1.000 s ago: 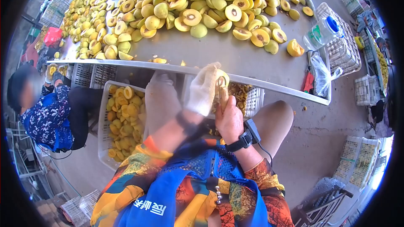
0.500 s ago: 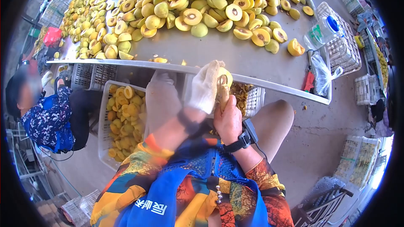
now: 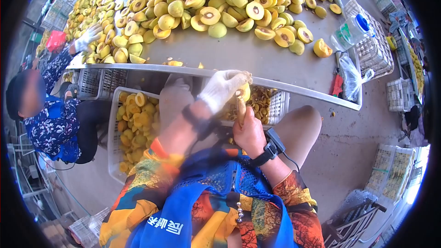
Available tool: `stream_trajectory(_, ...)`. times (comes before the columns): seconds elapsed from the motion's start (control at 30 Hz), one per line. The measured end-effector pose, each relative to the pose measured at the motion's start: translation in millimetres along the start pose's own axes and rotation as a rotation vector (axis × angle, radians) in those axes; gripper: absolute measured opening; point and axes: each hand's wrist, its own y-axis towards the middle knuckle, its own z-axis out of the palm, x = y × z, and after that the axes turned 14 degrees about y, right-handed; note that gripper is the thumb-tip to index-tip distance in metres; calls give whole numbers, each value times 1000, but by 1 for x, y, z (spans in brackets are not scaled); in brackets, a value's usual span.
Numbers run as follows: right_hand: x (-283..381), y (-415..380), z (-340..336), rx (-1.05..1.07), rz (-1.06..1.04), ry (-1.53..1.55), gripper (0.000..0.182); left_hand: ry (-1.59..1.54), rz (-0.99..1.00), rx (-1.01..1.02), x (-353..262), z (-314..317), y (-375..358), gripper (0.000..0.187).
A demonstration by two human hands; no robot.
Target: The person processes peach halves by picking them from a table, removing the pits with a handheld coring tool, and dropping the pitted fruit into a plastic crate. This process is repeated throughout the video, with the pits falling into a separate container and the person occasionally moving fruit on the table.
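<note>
Gloved in white, my left hand (image 3: 223,89) grips a yellow-green fruit half (image 3: 245,92) just below the metal table's edge. My bare right hand (image 3: 249,131) is closed round the handle of a wooden tool (image 3: 240,108), whose upper end meets the fruit. The tool's tip is too small to make out. Under my hands a white crate (image 3: 278,110) holds small brown and yellow pieces. To its left, another white crate (image 3: 115,144) contains yellow fruit halves. A big heap of halved fruit (image 3: 220,4) lies on the table.
The metal table's rim (image 3: 298,91) crosses ahead of me. At its right stand a clear jug with a blue lid (image 3: 351,33), a plastic bag (image 3: 353,80) and a red item (image 3: 337,85). A co-worker (image 3: 53,124) sits at the left, one gloved hand at the fruit.
The fruit and my left hand have shifted slightly, and the tool has dropped a little. The co-worker's gloved hand has moved up onto the fruit heap.
</note>
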Motion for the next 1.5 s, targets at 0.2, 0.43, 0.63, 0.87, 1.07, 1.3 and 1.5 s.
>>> stream_trajectory(0.2, -23, 6, 18, -138, -85, 201, 17, -312, 120, -192, -13, 17, -19, 26)
stream_trajectory(0.43, -22, 1, 29, 78, 202, 612, 11, -475, -184, -257, -1, 13, -16, 19)
stream_trajectory(0.63, 10, -1, 5, 228, 562, 1018, 16, -190, 20, -335, 7, 15, -12, 19)
stream_trajectory(0.87, 7, -4, 6, 278, 523, 1003, 17, 84, 120, -393, 10, 19, -11, 22)
stream_trajectory(1.07, 8, -2, -2, 403, 594, 1192, 15, -350, -41, 20, 10, 1, -7, 18)
stream_trajectory(1.3, -13, 5, -5, 619, 662, 1548, 12, 214, 190, -215, 12, 3, -3, 18)
stream_trajectory(1.5, -11, 9, -1, 637, 468, 1282, 16, -682, 206, -548, 14, -91, -15, 37)
